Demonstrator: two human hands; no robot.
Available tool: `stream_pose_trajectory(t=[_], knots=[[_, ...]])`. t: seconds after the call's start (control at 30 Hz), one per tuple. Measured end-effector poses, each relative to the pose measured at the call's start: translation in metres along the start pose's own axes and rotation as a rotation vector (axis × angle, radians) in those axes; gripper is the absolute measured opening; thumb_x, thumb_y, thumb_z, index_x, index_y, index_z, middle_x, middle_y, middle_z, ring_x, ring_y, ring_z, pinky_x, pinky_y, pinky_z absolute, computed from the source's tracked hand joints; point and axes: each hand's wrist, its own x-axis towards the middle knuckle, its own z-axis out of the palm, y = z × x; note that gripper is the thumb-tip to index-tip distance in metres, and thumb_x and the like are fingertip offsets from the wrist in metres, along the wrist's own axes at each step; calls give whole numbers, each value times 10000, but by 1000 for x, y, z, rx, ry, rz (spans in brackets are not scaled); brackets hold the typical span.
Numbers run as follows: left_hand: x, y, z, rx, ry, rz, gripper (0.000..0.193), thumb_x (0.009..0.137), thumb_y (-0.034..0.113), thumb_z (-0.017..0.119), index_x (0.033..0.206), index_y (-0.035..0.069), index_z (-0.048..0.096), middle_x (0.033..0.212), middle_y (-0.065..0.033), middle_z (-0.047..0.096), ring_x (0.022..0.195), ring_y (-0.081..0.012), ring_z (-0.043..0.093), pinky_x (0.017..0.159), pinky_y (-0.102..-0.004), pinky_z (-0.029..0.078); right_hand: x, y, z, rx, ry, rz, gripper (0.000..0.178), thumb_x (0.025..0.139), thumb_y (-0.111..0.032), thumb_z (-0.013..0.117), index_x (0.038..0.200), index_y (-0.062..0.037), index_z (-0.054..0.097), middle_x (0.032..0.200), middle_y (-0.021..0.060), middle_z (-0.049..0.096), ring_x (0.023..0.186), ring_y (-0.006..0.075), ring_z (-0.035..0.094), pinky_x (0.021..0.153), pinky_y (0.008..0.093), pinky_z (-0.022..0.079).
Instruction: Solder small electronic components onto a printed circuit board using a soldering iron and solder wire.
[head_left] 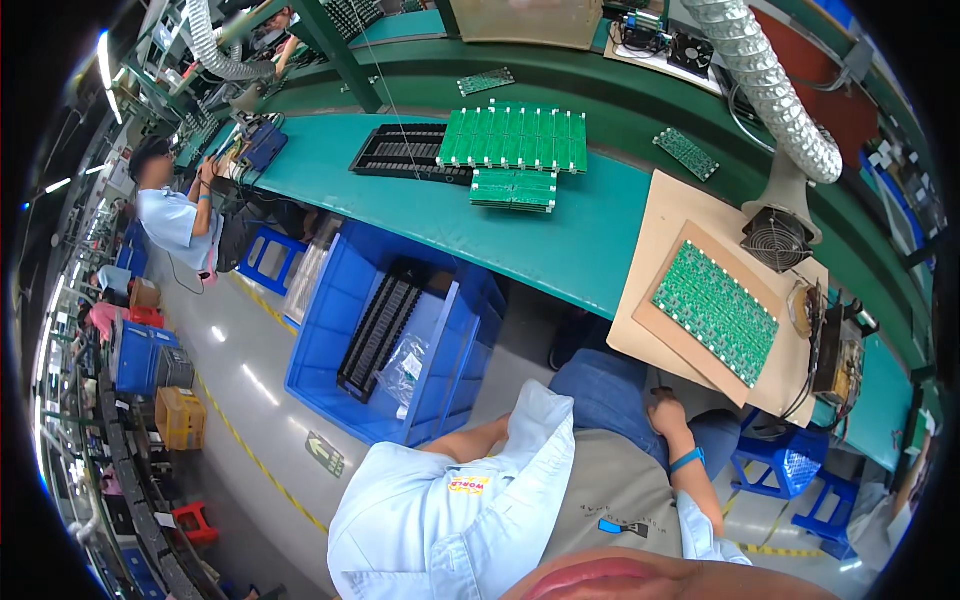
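We're sitting at the green surface with both hands down in our lap, not holding anything. Our right hand is resting on our knee, just under the edge of the wooden board, fingers curled loosely on nothing. Our left hand is mostly tucked behind our shirt front, so we can't tell how its fingers are sitting, maybe relaxed. The nearest circuit panel is lying flat on the board, close above the right hand but not touching it. A small fan is sitting at the board's far corner. More green panels are lying further left beside a black tray, and a blue crate is standing on the floor.
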Motion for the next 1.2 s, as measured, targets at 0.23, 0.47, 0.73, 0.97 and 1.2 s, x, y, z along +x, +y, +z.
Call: stream_pose_trajectory(t=[0.23, 0.47, 0.73, 0.97, 1.2], knots=[[29, -39, -32, 72, 20, 27, 434, 1075, 455, 513, 1270, 102, 674, 1166, -134, 706, 1017, -320, 663, 947, -457, 541, -45, -35, -45, 146, 129, -99, 360, 843, -118, 647, 1183, -15, 708, 1196, 208, 686, 1054, 414, 659, 938, 446, 540], [31, -28, -1, 257, 129, 45, 412, 1058, 417, 535, 1267, 92, 679, 1169, -135, 713, 1020, -317, 672, 937, -446, 544, -67, -48, -67, 305, 123, -115, 354, 845, -64, 669, 1193, -7, 701, 1180, 178, 685, 1031, 387, 663, 932, 399, 534], [9, -29, 15, 451, 246, 39, 390, 1038, 373, 561, 1264, 81, 685, 1172, -137, 721, 1023, -315, 683, 925, -434, 548, -76, -58, -87, 351, 111, -179, 352, 860, -60, 664, 1207, -9, 693, 1201, 163, 684, 1045, 372, 663, 937, 391, 530], [10, -2, 27, 627, 356, 36, 373, 1021, 335, 583, 1262, 71, 691, 1174, -138, 728, 1025, -313, 692, 915, -423, 551, -79, -55, -88, 377, 99, -239, 352, 870, -59, 659, 1217, -14, 686, 1203, 156, 681, 1037, 364, 664, 929, 387, 532], [10, 12, 44, 807, 486, 45, 359, 1003, 296, 606, 1259, 62, 696, 1177, -139, 735, 1028, -311, 701, 905, -412, 555, -80, -57, -90, 438, 36, -221, 349, 879, -54, 654, 1224, -9, 683, 1205, 147, 681, 1012, 341, 671, 910, 371, 538]])
